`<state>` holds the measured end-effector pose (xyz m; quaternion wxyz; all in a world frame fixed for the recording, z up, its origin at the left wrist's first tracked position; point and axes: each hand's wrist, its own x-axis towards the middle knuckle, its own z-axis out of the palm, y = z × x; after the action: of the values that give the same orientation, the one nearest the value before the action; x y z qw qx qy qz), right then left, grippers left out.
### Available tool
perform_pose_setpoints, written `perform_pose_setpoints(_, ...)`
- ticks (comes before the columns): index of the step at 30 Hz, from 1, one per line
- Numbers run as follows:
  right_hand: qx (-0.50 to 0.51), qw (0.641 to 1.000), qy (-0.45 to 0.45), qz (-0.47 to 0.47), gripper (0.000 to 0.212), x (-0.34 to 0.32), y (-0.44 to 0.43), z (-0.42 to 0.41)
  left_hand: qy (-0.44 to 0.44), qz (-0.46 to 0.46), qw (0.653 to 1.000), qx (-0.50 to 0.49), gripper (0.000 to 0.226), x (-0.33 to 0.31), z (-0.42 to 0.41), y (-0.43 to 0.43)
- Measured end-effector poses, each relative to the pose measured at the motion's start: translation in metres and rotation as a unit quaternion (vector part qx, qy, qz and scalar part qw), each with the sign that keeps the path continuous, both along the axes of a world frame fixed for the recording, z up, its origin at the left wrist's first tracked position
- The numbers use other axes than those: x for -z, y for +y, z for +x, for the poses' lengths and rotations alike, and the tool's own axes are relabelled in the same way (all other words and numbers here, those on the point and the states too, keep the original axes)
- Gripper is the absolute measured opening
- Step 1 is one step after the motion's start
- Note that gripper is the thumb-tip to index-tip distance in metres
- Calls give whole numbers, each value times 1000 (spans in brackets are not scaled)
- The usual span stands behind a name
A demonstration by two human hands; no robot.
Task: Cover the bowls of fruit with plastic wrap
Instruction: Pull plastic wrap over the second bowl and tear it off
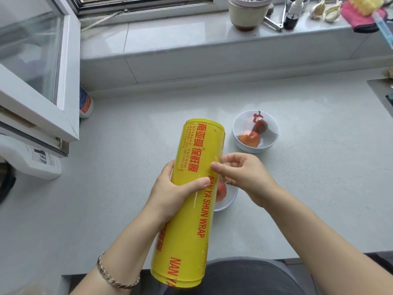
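A large yellow roll of plastic wrap (191, 188) with red lettering is held above the grey counter, pointing away from me. My left hand (172, 190) grips its middle from the left. My right hand (240, 173) pinches at the roll's right side, thumb and fingers on the film's edge. A white bowl (266, 124) with red fruit stands beyond the roll to the right. A second white bowl (230, 199) holding a red fruit sits under my right hand, mostly hidden by the roll.
An open window sash (42, 81) juts over the counter at left, with a white bottle (86, 103) beneath it. The sill at the back holds a pot (246, 13), a small spray bottle (293, 11) and a pink cloth (361, 18). A white appliance (29, 160) sits at the far left.
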<state>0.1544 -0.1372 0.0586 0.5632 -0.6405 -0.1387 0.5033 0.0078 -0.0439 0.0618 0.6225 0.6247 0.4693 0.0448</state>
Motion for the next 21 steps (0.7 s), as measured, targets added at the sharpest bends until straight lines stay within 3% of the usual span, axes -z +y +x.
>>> perform_pose_setpoints(7, -103, 994, -5, -48, 15, -7, -2, 8, 21, 0, 1000, 7, 82, 1, 3, -1)
perform_pose_setpoints(13, -63, 994, -88, 16, 13, -1, -4, -10, 26, 32, 999, -12, 85, 0, 6, 6)
perform_pose_setpoints(18, -111, 993, -19, 25, 16, -1, -6, -6, 17, 2, 1000, -19, 70, -3, 6, 5)
perform_pose_setpoints(21, -149, 988, -44, 15, 18, -2, -7, -5, 16, -28, 999, -41, 59, -1, 7, 4)
